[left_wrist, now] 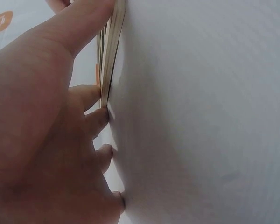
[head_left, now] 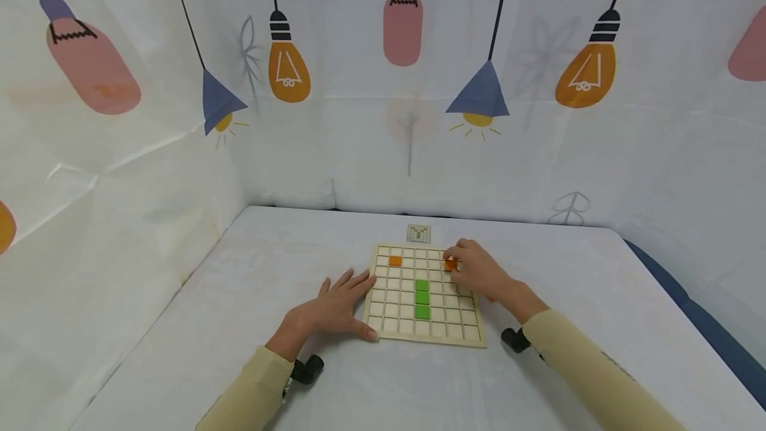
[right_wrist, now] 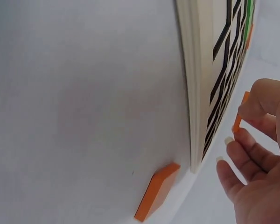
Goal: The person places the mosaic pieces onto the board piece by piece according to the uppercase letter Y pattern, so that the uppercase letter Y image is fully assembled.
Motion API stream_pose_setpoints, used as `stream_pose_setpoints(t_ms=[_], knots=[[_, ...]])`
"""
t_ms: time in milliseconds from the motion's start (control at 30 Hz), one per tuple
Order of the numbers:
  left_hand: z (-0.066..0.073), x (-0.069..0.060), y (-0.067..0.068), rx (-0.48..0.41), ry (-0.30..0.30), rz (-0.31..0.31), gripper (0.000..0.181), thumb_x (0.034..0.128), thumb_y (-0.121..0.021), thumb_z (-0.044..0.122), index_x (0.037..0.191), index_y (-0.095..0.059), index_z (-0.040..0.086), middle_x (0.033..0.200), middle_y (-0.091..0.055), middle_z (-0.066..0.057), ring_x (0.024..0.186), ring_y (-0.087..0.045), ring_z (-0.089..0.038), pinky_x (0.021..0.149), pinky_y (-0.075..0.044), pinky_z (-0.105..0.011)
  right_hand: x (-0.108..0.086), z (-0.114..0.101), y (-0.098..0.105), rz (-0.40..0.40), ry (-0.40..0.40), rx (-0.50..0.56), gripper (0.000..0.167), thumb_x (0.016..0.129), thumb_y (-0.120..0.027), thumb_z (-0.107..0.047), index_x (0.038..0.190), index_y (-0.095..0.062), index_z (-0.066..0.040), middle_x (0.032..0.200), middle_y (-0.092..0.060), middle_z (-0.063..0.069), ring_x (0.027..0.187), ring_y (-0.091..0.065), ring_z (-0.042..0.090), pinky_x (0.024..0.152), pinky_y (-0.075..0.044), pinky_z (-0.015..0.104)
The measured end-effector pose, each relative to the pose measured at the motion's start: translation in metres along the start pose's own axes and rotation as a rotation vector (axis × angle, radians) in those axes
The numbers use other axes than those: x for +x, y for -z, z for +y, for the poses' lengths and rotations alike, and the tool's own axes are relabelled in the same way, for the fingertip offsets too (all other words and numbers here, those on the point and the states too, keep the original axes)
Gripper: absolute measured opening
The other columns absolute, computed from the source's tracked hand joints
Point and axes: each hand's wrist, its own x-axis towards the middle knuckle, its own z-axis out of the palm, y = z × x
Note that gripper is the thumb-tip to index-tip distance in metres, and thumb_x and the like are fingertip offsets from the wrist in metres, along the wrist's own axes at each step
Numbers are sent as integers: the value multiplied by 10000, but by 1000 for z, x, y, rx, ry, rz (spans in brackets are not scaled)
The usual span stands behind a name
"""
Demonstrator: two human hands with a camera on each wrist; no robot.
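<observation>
A light wooden grid board [head_left: 406,336] lies flat on the table. My left hand [head_left: 336,308] is spread at its left side, fingertips on the edge and thumb at the near left corner; the left wrist view shows the thumb against the board's edge [left_wrist: 113,46]. Over the board's far right part, my right hand [head_left: 481,273] pinches an orange square tile [right_wrist: 238,123] between thumb and fingers. Three green tiles [head_left: 421,298] form a column on the grid. Another orange tile [head_left: 395,261] sits in a cell at the upper left.
A small patterned card [head_left: 418,233] lies just beyond the board. One loose orange tile [right_wrist: 157,192] rests on the table beside the board's right edge, mostly hidden by my right wrist in the head view. White cloth printed with lamps [head_left: 371,138] hangs behind the table.
</observation>
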Motion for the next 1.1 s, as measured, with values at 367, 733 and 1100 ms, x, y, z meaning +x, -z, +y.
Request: stream_pose_setpoints(t_ms=[367, 733, 1100], knots=[[1, -1, 1, -3, 11, -6, 1147, 710, -779, 675, 1602, -219, 221, 1681, -168, 22, 1569, -55, -321, 1176, -57, -707, 10, -19, -11, -56, 12, 11, 337, 794, -644, -32, 1117, -724, -87, 972, -607, 37, 881, -503, 183, 782, -474, 347], [0, -1, 0, 4, 13, -10, 1154, 706, -771, 688, 1604, -206, 236, 1682, -156, 38, 1570, -50, -310, 1181, -58, -700, 19, -35, -14, -65, 90, 34, 317, 825, -643, -10, 1121, -731, -83, 958, -606, 25, 836, -494, 146, 710, -451, 288], [-1, 1, -2, 8, 11, -14, 1144, 710, -763, 696, 1604, -207, 246, 1682, -154, 42, 1570, -48, -310, 1184, -58, -696, 26, -44, -22, -90, 101, -1, 311, 820, -640, -10, 1105, -732, -93, 973, -621, 41, 845, -503, 156, 740, -461, 306]])
